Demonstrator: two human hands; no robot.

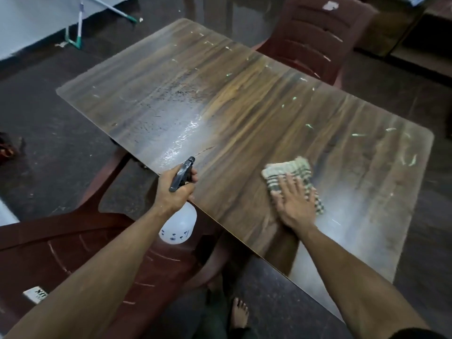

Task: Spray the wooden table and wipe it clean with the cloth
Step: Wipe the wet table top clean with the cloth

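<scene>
Plain home or canteen-type room, which one unclear: wood-grain table [244,99], maroon plastic chairs [315,33] at near and far sides, dark speckled floor [61,133], bare foot [239,314] on floor.

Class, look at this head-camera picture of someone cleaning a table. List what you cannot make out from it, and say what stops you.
- Spray bottle markings: too small and blurred in the head view.
- Bottle neck and trigger: covered by the left hand.
- Part of the cloth: hidden under the right hand.
- White label on the near chair: partly covered by the left arm, too blurred to read.
- Table legs: hidden beneath its top.
</scene>
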